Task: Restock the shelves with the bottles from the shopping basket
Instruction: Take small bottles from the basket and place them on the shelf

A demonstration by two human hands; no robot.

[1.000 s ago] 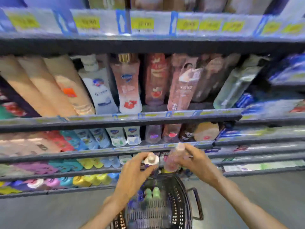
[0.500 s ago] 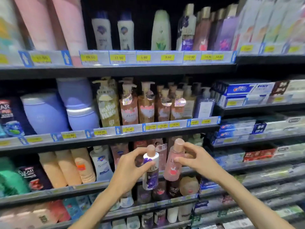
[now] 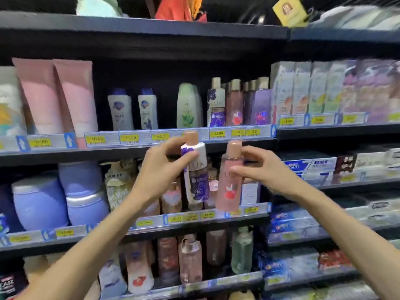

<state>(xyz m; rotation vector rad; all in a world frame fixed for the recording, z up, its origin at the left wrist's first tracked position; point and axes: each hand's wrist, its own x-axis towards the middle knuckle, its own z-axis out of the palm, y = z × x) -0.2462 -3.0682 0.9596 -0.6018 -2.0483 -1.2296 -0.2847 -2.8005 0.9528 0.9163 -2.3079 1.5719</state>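
Left hand (image 3: 161, 169) grips the white-and-purple bottle (image 3: 194, 169) high on its body; right hand (image 3: 263, 169) pinches the pink bottle (image 3: 229, 180) likewise. Both are held upright, apart, below the upper shelf (image 3: 151, 151), probably to slot beside the matching bottles (image 3: 238, 102) standing there

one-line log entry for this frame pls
left hand: grips purple-label Lux bottle | right hand: grips pink Lux bottle | both upright, raised before shelves, not yet shelved | basket: out of view
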